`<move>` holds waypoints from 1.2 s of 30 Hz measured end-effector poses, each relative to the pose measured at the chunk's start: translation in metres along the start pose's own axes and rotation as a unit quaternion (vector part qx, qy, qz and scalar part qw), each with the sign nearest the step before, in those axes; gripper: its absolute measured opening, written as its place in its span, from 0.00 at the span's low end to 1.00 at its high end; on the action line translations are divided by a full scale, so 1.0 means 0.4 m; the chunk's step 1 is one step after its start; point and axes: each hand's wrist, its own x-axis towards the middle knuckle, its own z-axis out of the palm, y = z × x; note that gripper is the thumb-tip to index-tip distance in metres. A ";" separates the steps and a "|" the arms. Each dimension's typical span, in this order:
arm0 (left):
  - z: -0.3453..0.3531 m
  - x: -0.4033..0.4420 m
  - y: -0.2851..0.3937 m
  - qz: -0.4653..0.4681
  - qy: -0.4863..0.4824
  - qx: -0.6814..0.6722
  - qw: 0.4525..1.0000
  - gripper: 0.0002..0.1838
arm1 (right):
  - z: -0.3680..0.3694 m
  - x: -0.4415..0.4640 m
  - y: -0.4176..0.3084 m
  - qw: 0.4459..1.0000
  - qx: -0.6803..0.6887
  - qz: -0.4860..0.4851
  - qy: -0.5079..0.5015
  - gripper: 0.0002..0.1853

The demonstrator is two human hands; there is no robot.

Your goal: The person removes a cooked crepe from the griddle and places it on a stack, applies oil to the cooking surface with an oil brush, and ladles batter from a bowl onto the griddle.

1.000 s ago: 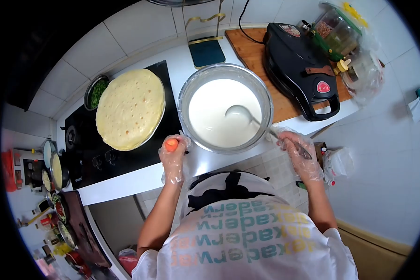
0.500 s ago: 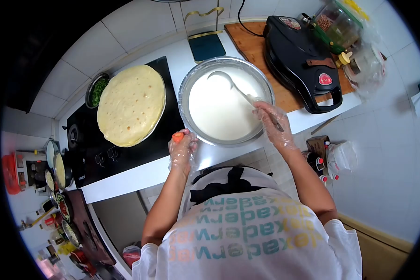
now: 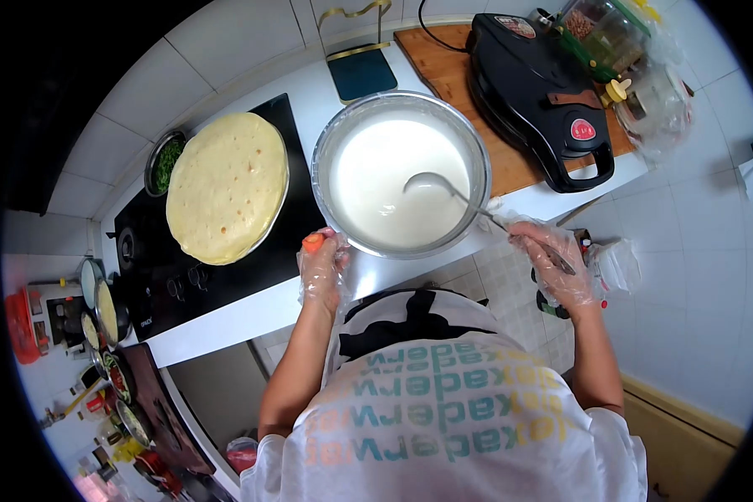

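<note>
In a clear plastic glove, my right hand (image 3: 554, 263) is wrapped round the handle of a metal ladle (image 3: 470, 202). The ladle's bowl is tilted in the white batter (image 3: 389, 163), near the right side of a large metal basin (image 3: 319, 180). My left hand (image 3: 324, 263), gloved too, is closed on a stubby orange piece that looks like carrot (image 3: 313, 243). It is just off the basin's lower left rim. Left of the basin, a stack of round pale-yellow pancakes (image 3: 227, 186) lies on a plate over the black cooktop (image 3: 153, 280).
A closed black electric griddle (image 3: 531, 100) rests on a wooden board (image 3: 433, 52) at right, with jars (image 3: 604, 38) behind it. A bowl of chopped greens (image 3: 168, 163) stands behind the pancakes. A dark-green slab (image 3: 361, 74) lies behind the basin. Bottles stand on the floor at right.
My right hand has drawn the ladle right and toward me, its bowl moving from the far side of the batter to nearer the right side. My left hand stays nearly still.
</note>
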 end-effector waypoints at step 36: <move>0.001 0.002 0.001 0.011 -0.010 0.014 1.000 0.08 | 0.067 0.107 0.085 0.975 -0.082 -0.173 0.116 0.13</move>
